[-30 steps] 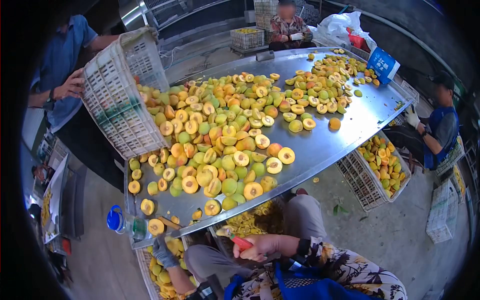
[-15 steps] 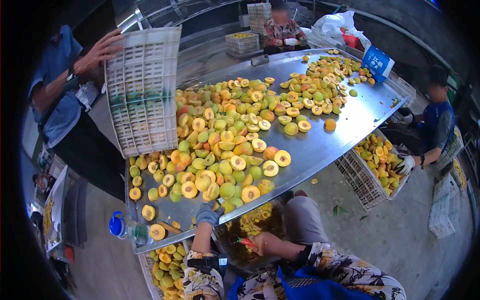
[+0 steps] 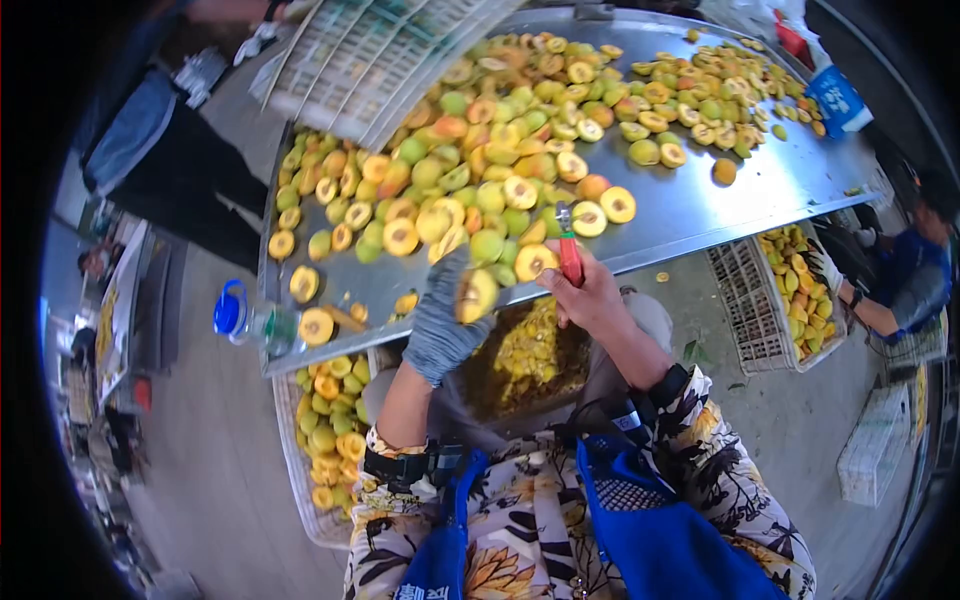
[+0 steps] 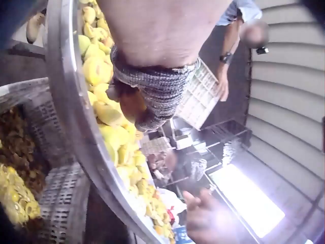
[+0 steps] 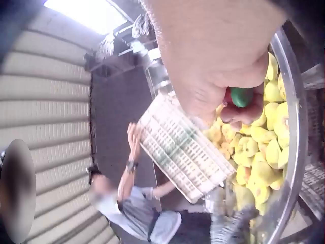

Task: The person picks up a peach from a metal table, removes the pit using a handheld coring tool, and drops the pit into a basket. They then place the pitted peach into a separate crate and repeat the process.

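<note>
- Left hand, gloved: we hold one peach half with curled fingers, cut face up, lifted just off the near edge of the steel table.
- Right hand, bare: we clench a red-handled pitting knife, blade pointing up towards the heap and close beside the held fruit.
- Work done, as we judge it: a bin of cut yellow scraps sits between our knees, and a crate of finished halves stands to our left under the table edge; both hold a good quantity.
- Work left: a large heap of peach halves covers most of the table, many with stones in place, so we reckon the greater share remains.
- Surroundings: a blue-capped bottle lies at the table's near-left corner; a blue carton stands at the far right.
- Possible hindrance: another person tips a white crate over the far side, adding fruit; loose halves crowd the near edge beside our hands.
- A further worker in blue sits right, beside a filled crate.
</note>
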The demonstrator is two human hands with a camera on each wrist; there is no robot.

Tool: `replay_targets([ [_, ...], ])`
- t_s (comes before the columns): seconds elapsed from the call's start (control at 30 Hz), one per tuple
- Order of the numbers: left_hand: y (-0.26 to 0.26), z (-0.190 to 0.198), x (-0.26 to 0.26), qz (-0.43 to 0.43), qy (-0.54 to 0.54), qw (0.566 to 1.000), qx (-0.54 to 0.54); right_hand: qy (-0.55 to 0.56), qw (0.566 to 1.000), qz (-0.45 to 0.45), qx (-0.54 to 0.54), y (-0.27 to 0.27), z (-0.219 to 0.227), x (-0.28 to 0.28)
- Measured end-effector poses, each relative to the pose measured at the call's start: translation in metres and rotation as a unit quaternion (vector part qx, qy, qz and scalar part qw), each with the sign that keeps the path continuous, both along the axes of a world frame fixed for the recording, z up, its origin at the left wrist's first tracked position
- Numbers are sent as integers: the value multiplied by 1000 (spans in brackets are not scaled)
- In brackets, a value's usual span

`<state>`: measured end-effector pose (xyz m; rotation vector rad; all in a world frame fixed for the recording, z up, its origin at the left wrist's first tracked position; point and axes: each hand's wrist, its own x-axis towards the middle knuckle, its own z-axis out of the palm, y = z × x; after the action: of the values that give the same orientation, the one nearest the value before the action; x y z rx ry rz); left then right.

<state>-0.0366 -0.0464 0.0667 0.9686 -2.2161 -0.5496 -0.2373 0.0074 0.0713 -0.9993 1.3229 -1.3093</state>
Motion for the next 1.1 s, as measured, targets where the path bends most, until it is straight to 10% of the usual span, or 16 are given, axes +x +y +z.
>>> replay_targets([
  [0.3, 18, 2, 10, -111, 60, 988, 94, -145, 982, 99, 77, 18, -10, 53],
  [0.37, 28, -6, 3, -132, 353, 897, 231, -264, 960, 79, 48, 18, -12, 61],
  [0.43, 32, -18, -1, -89, 397, 868, 285, -290, 952, 88, 42, 17, -12, 73],
  [0.53, 31, -18, -9, 83, 656, 570, 487, -4, 994, 80, 71, 15, -12, 86],
  [0.63, 13, -31, 4, 130, 666, 584, 446, 294, 937, -37, -187, 18, -25, 91],
  [0.7, 8, -37, 12, 173, 681, 574, 420, 258, 954, -39, -147, 23, -25, 84],
  [0.8, 11, -24, 20, 84, 585, 679, 435, 179, 980, 34, -84, 22, -19, 71],
  [0.93, 13, -7, 19, -89, 483, 682, 542, 175, 977, 88, -87, 17, -12, 63],
  [1.1, 13, -7, 11, -30, 456, 685, 568, 168, 970, 169, -52, 11, -16, 63],
])
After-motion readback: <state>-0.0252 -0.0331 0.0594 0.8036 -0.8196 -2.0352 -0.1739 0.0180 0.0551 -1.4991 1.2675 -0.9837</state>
